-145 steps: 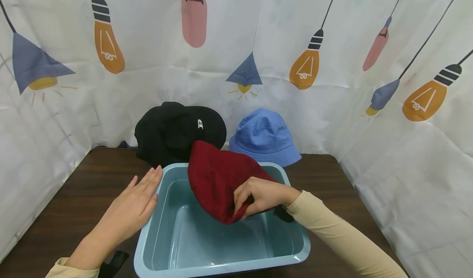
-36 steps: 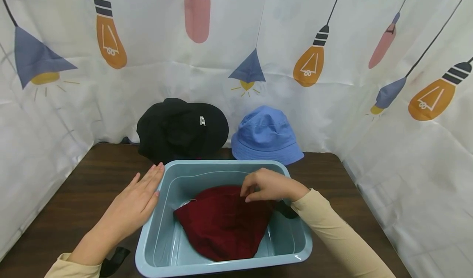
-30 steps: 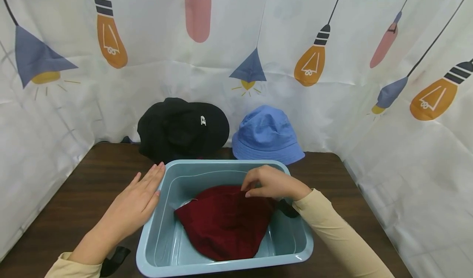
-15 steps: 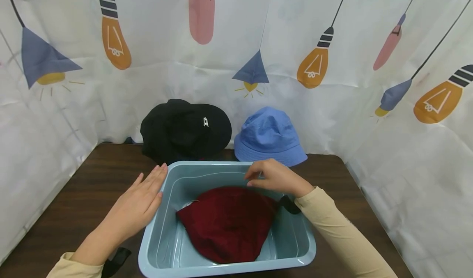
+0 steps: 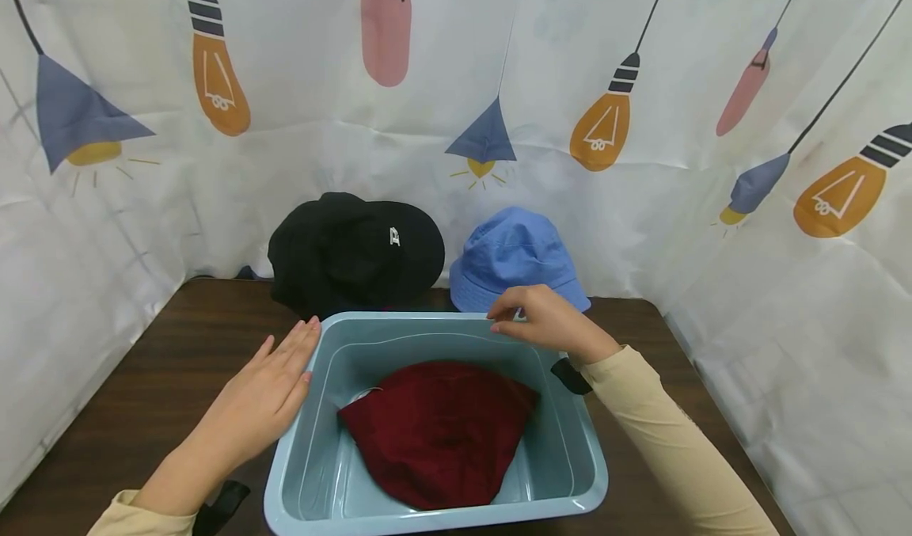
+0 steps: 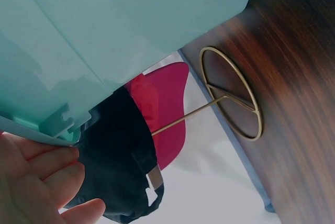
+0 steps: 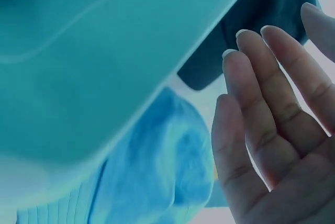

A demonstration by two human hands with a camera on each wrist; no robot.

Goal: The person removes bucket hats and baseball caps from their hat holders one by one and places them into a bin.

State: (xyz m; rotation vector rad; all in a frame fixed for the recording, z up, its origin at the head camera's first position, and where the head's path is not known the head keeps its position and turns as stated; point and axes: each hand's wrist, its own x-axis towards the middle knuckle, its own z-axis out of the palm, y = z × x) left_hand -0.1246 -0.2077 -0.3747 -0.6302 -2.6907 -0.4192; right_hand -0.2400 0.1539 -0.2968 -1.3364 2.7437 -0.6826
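The head view alone showed the dark red hat (image 5: 442,433) whole: it lay inside the tub (image 5: 427,344), away from the far wall and close to the near one. The left wrist view showed two items that were not plain in the head view: a gold wire stand (image 6: 225,97) with a ring base, and a bright pink brim (image 6: 170,106) beside the black cap (image 5: 349,251). It also showed the back strap of that cap. The head view showed the white mark (image 5: 395,237) on its front. The right wrist view showed parallel lines on the brim of the blue bucket hat (image 5: 516,255).

Both caps stood at the far edge of the table (image 5: 192,346), the black one toward the far left corner and the blue one toward the far right corner. The near edge of the table was cut off by the frame. A thin pale detail at the left edge of the dark red hat was too small to identify. Whether the rod of the stand supported the black cap could not be told.

The left hand (image 5: 267,393) was open, fingers extended, touching the left rim of the tub near its far corner. The right hand (image 5: 549,322) was released and held nothing, its fingers loosely bent above the far rim, toward the tub's far right corner and in front of the blue bucket hat.
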